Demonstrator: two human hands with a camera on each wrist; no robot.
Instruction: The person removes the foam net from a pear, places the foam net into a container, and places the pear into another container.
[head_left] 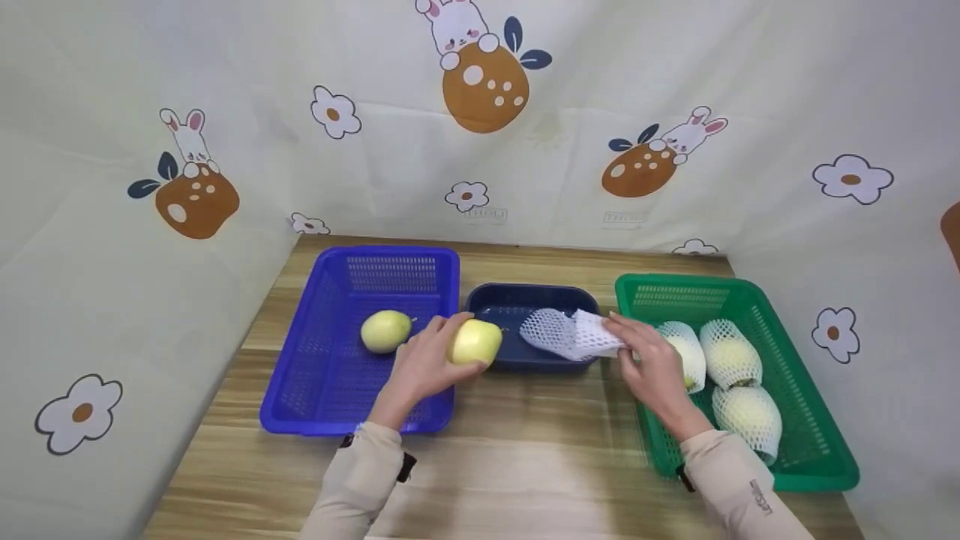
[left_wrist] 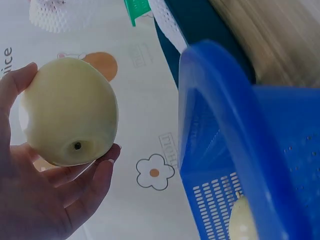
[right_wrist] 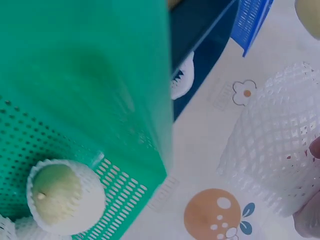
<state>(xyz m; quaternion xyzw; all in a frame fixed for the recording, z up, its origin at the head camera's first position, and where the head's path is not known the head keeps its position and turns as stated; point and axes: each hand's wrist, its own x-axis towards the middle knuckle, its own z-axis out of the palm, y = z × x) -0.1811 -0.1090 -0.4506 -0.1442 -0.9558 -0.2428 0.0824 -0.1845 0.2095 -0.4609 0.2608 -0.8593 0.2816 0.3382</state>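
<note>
My left hand (head_left: pixel 426 365) holds a yellow-green pear (head_left: pixel 475 343) over the right rim of the blue basket (head_left: pixel 271 390). Fingers and thumb curve round the fruit, and its dark-dotted hollow end (left_wrist: pixel 78 146) shows in the left wrist view. Another pear (head_left: pixel 385 331) lies inside that basket. With fingertips and thumb, my right hand (head_left: pixel 654 367) pinches a white foam fruit net (head_left: pixel 598 335) above the dark blue tray (head_left: pixel 491 291). Nothing shows inside this net in the right wrist view (right_wrist: pixel 272 140). A second foam net (head_left: pixel 547 330) lies in the tray, partly overlapped by the held one.
On the right stands a green basket (head_left: pixel 814 390) with several pears in foam nets (head_left: pixel 731 356). The tray sits between both baskets on the wood-grain table (head_left: pixel 517 457). A printed cloth (head_left: pixel 405 172) hangs behind and at both sides.
</note>
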